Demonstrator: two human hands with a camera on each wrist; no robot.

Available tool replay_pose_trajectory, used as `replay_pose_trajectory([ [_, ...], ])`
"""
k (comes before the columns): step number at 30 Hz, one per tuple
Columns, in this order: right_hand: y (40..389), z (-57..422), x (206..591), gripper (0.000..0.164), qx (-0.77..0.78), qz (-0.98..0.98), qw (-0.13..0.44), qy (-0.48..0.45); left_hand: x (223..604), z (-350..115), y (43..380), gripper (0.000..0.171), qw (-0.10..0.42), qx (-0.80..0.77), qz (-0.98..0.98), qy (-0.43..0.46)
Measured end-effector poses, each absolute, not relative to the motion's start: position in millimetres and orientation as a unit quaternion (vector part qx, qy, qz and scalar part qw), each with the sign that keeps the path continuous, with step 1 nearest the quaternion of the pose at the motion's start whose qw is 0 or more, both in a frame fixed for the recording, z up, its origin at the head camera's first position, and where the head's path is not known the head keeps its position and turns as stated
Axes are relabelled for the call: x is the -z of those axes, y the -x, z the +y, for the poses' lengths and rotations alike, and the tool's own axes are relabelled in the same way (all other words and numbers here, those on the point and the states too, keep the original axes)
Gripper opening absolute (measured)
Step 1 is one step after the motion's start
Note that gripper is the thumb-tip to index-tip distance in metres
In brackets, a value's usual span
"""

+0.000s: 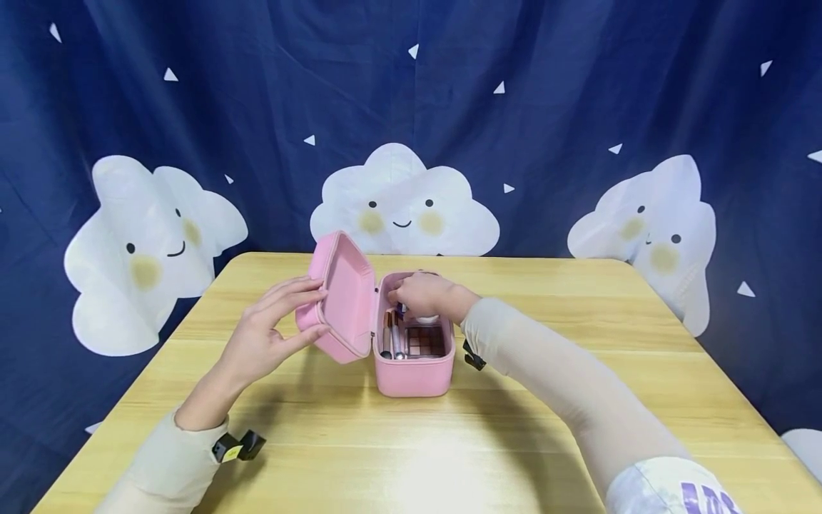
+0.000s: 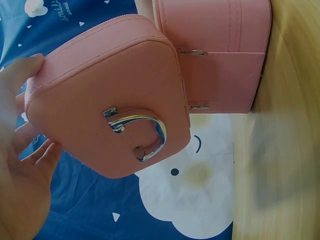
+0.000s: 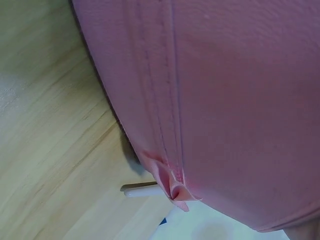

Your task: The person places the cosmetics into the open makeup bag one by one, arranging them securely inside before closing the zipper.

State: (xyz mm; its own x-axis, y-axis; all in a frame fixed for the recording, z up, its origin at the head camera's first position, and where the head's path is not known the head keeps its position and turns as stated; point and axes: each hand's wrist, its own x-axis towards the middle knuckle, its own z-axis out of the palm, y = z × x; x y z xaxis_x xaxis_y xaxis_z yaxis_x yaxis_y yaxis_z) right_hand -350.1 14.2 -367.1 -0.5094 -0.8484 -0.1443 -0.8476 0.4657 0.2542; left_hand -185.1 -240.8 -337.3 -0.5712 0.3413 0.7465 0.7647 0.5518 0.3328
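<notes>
A pink cosmetic case point(image 1: 414, 376) stands on the table with its lid point(image 1: 349, 293) swung out to the left. My left hand point(image 1: 266, 332) holds the lid by its outer edge, thumb on the near side and fingers on the far side. In the left wrist view the lid's metal handle point(image 2: 162, 132) shows. My right hand point(image 1: 425, 294) reaches down into the case, fingertips close to a small dark blue item point(image 1: 401, 310); I cannot tell whether it holds this. Makeup brushes point(image 1: 396, 337) and an eyeshadow palette point(image 1: 427, 342) lie inside, with a white item partly hidden under the hand.
The wooden table point(image 1: 321, 457) extends around the case. Behind it hangs a dark blue curtain point(image 1: 546, 143) with white clouds. In the right wrist view a thin pale stick-like item point(image 3: 142, 191) lies on the table beyond a pink bow-like tab point(image 3: 175, 190) on the case.
</notes>
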Motion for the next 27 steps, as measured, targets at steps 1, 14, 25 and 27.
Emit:
replay_pose_trajectory([
  [1, 350, 14, 368, 0.027, 0.149, -0.856, 0.003, -0.495, 338, -241, 185, 0.043, 0.319, 0.333, -0.821, 0.337],
  [14, 341, 38, 342, 0.020, 0.013, -0.857, 0.048, -0.513, 337, -241, 185, 0.047, 0.318, 0.333, -0.822, 0.336],
  [25, 344, 80, 331, 0.012, -0.112, -0.851, 0.137, -0.495, 336, -238, 185, 0.042, 0.320, 0.330, -0.822, 0.337],
  [27, 346, 86, 331, 0.015, -0.127, -0.855, 0.149, -0.480, 337, -238, 184, 0.042, 0.320, 0.329, -0.822, 0.337],
])
